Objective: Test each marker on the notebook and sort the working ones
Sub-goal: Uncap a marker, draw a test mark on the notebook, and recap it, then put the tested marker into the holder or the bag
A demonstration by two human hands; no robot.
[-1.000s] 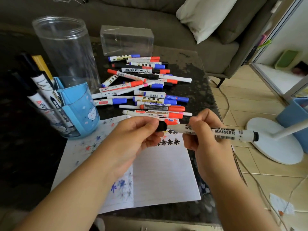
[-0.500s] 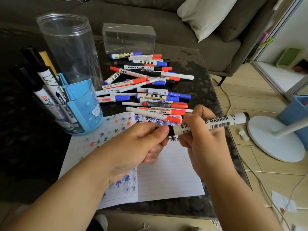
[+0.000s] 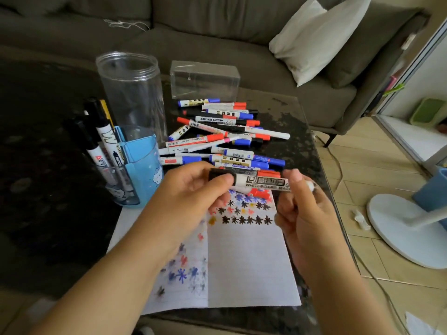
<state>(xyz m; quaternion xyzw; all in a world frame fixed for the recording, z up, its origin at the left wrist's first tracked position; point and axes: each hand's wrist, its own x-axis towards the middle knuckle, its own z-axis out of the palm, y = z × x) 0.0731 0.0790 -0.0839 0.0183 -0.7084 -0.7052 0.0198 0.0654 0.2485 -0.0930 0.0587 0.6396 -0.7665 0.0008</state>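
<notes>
I hold a white whiteboard marker (image 3: 262,182) level above the open notebook (image 3: 244,262). My left hand (image 3: 191,197) grips its black cap end. My right hand (image 3: 302,211) grips the barrel's other end. The notebook pages carry rows of black, blue and red asterisk marks. Behind my hands a pile of markers (image 3: 225,136) with red, blue and black caps lies on the dark table. A blue pen cup (image 3: 142,170) at the left holds several black-capped markers.
A tall clear plastic jar (image 3: 131,93) stands behind the cup, and a clear plastic box (image 3: 205,79) sits at the table's far edge. A grey sofa with a white pillow (image 3: 312,37) lies beyond. A white fan base (image 3: 406,228) stands on the floor at the right.
My left hand has closed the black cap onto the marker's tip. The marker has turned level and moved left, and my right hand has slid toward its back end. The view has tilted up.
</notes>
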